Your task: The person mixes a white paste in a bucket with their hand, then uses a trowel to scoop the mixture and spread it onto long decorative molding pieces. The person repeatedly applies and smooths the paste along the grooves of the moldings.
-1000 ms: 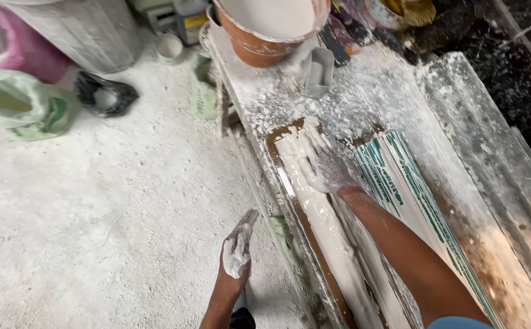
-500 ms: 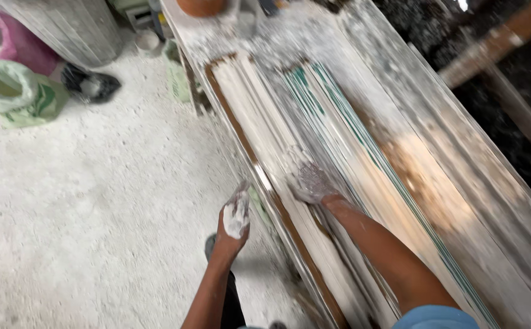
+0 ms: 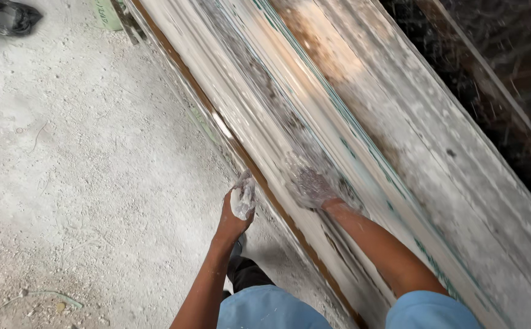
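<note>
My right hand (image 3: 311, 189), coated in white plaster, lies flat with fingers spread in the long white mould (image 3: 259, 109) that runs along the plaster-covered workbench (image 3: 436, 164). It touches the wet plaster surface inside the channel. My left hand (image 3: 238, 206) hangs beside the bench's brown wooden edge, closed around a lump of white plaster (image 3: 243, 200). Both forearms reach up from the bottom of the view.
A dusty white floor (image 3: 88, 183) spreads to the left of the bench. A dark bag (image 3: 8, 16) lies at the top left corner. A green strip (image 3: 106, 13) lies by the bench's far end. Dark rubble (image 3: 497, 55) sits beyond the bench at right.
My right hand has slid along the mould towards me, away from the orange bowl at its far end. The view has followed, so the bowl and the bags have left the frame.
</note>
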